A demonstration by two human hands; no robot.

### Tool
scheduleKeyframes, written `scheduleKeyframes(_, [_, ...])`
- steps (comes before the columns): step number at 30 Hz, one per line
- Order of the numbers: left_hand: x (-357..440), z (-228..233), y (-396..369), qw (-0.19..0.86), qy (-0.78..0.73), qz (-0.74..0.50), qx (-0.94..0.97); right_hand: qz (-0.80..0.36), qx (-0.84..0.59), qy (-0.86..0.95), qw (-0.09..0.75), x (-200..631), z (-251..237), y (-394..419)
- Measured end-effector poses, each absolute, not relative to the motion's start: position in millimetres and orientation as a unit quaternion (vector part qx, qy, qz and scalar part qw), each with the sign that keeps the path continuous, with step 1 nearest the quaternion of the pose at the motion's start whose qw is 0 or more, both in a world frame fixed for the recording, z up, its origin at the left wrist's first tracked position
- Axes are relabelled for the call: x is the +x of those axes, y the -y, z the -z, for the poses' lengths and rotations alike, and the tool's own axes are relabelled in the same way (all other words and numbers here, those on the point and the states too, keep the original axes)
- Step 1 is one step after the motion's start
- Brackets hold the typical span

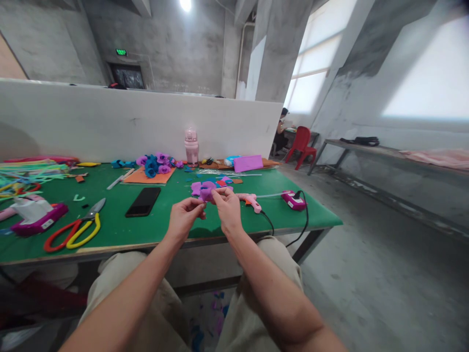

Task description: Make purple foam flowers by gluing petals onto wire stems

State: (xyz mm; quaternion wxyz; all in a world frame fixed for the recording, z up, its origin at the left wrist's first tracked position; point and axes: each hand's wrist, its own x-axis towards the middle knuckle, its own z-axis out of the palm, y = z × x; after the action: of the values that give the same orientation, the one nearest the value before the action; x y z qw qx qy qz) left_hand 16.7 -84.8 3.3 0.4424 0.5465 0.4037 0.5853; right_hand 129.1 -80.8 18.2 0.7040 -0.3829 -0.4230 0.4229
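Observation:
Between my two hands, just above the table's front half, is a purple craft flower (207, 190) with curled petals. My left hand (185, 215) pinches its lower left side, fingers closed. From the right, my right hand (227, 208) grips its edge between thumb and forefinger. Purple, red and blue cut pieces (224, 182) lie just behind. A pink glue gun (251, 200) rests to the right of my right hand, its cord dropping over the table edge. Finished purple and blue flowers (156, 164) sit on an orange sheet (146, 177) farther back.
On the green table (117, 230) are scissors (78, 230), a phone (143, 202), coloured strips (32, 176), a pink bottle (191, 146) and a magenta power block (293, 200). A white partition (91, 122) stands behind. Beyond it, at right, a person (281, 131) sits near a red chair (302, 144).

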Motion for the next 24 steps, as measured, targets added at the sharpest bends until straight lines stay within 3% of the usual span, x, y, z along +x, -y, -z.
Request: scheduleKeyframes(24, [15.4,-1.7,84.0,0.420,-0.415,-0.584,0.557,-0.410,-0.379,0.431,0.709,123.9,-16.5,85.1])
